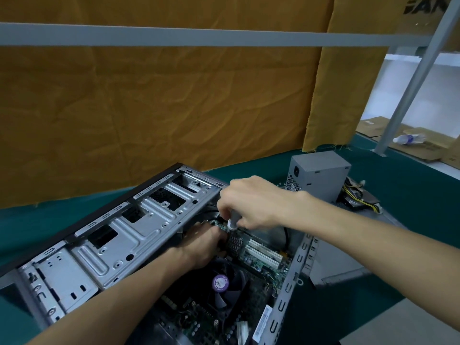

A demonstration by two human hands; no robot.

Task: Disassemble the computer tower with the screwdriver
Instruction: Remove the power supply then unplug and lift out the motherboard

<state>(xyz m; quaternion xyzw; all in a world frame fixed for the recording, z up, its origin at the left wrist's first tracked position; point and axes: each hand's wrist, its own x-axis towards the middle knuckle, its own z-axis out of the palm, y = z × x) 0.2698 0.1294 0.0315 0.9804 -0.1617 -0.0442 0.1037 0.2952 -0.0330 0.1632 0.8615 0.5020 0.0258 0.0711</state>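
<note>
Two hands inside the computer tower [119, 235]: right grip [251, 202] around screwdriver [232, 220], left grip [204, 242] unclear.

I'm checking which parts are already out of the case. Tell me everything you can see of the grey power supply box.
The power supply is a plain grey metal box with a black socket and a perforated vent on its near face. It stands outside the computer tower, behind it on the green table. Yellow and black cables lie bunched beside it. Neither hand touches it.

Screwdriver [232, 221] shaft and tip hidden behind right hand [251, 202]. Left hand [202, 245] fingertips lost inside computer tower [119, 235], cut off by bottom edge. Fan label unreadable.
</note>
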